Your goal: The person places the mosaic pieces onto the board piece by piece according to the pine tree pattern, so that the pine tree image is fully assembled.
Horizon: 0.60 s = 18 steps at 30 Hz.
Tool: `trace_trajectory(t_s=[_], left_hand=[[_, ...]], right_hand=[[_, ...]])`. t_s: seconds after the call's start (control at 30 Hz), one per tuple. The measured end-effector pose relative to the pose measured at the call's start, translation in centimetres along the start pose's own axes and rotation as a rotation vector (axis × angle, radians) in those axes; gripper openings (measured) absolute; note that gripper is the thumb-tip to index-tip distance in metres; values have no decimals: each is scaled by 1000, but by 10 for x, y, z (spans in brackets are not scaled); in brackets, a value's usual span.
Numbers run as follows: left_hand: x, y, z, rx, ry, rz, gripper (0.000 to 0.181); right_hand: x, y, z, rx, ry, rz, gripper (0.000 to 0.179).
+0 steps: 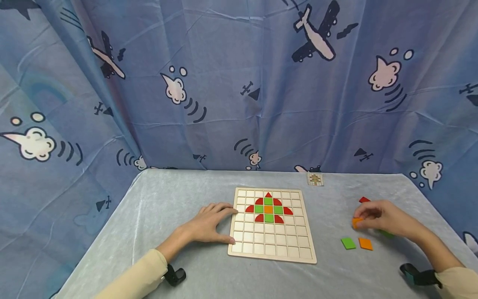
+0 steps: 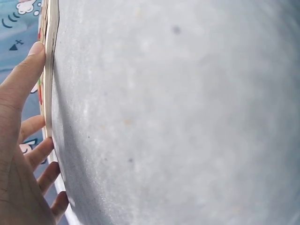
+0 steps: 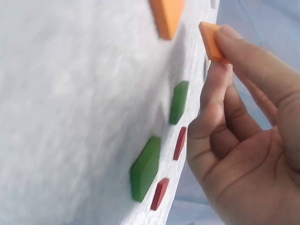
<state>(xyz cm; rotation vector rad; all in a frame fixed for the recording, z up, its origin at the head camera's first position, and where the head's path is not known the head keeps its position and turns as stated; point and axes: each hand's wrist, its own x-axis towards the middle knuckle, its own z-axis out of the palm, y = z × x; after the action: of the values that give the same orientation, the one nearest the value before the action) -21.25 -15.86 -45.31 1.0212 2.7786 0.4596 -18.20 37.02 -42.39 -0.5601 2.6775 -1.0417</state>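
A square wooden grid board (image 1: 272,258) lies on the table, bearing a pattern of green squares, red curved pieces, a red triangle and an orange square (image 1: 268,209) at the centre. My left hand (image 1: 209,222) rests at the board's left edge, thumb and fingers spread along it. Off to the right of the board, my right hand (image 1: 388,216) pinches an orange square tile (image 3: 210,41) between thumb and fingers, above the cloth. Close by lie a green tile (image 1: 348,243) and another orange tile (image 1: 365,243). Under the right hand, further green tiles (image 3: 146,168) and red pieces (image 3: 160,193) show in the right wrist view.
A small card with a tree-like pattern (image 1: 315,179) lies at the table's back edge. Pale grey cloth covers the table (image 1: 179,187). Behind it hangs a blue curtain (image 1: 224,83) printed with airplanes and clouds.
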Motion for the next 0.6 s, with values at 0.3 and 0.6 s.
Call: trace_trajectory(t_s=[0.3,0.6], left_hand=[[0,1,0,0,2,-1,87],[1,0,0,2,-9,-6,88]], right_hand=[[10,-16,11,-13,77,-22,19],[26,-30,24,23,103,27,23]])
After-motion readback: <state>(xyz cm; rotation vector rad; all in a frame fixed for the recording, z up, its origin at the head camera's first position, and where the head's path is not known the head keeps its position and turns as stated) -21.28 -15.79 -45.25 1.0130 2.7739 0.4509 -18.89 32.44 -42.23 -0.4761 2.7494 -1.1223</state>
